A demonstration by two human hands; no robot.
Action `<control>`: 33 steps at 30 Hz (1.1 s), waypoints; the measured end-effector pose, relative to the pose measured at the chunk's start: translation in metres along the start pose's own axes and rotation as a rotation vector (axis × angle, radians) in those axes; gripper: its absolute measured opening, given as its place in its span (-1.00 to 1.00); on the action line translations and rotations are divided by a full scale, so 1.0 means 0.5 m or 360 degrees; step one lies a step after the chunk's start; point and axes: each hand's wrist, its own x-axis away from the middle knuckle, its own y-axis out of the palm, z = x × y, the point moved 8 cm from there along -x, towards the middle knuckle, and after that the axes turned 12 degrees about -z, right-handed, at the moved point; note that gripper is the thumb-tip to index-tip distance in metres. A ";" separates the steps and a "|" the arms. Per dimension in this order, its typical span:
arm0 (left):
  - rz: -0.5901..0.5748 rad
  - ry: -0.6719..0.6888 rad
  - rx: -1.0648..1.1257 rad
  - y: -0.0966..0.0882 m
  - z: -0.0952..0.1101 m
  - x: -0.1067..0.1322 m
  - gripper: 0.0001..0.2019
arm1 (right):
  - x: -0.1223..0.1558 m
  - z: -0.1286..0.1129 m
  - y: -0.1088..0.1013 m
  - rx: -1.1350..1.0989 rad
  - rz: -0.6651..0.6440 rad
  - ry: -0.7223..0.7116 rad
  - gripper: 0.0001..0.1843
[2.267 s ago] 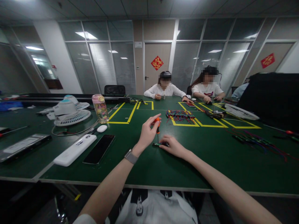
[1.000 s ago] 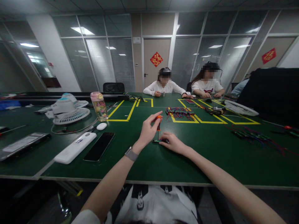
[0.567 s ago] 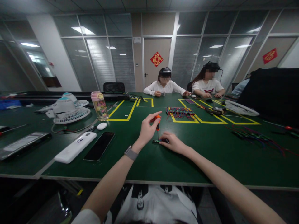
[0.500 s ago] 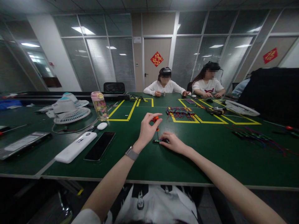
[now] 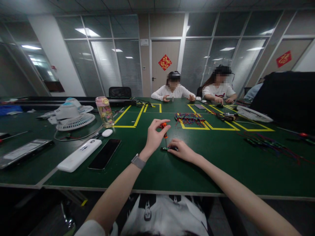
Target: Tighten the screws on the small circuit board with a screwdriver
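My left hand (image 5: 155,131) is closed round the handle of an orange-and-black screwdriver (image 5: 165,134), thumb and fingers on either side of it. The screwdriver stands nearly upright, its thin shaft pointing down at a small green circuit board (image 5: 164,149). Whether the tip sits in a screw is too small to make out. Low on the table, my right hand (image 5: 182,149) grips the board's right end, with a dark part of it showing under the fingers.
Left of my hands lie a black phone (image 5: 105,154), a white power bank (image 5: 80,155) and a bottle (image 5: 105,113). Wired circuit boards (image 5: 190,119) are heaped beyond my right hand, with another bundle (image 5: 268,144) farther right. Two people sit across the green table (image 5: 147,178).
My left fingers have shifted slightly on the screwdriver handle; the board and my right hand stay in place. Across the table, one person's hands have lifted and opened.
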 end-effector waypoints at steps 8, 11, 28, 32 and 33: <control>-0.0188 -0.0061 0.0275 0.023 -0.011 -0.001 -0.67 | 0.001 0.000 0.000 -0.0010 0.0001 0.0001 -0.89; -0.0134 -0.0040 0.0163 0.016 -0.006 0.000 -0.73 | 0.001 -0.001 -0.001 -0.0012 -0.0001 0.0003 -0.89; 0.0005 0.0012 -0.0170 -0.001 0.016 0.004 -0.79 | 0.002 -0.001 -0.001 0.0012 0.0010 -0.0001 -0.90; -0.0107 -0.0006 -0.0002 0.011 0.003 0.002 -0.69 | 0.001 0.001 0.000 0.0030 0.0006 0.0000 -0.90; -0.0146 -0.0026 0.0093 0.016 -0.004 0.001 -0.66 | 0.001 0.002 0.001 0.0031 0.0005 -0.0002 -0.90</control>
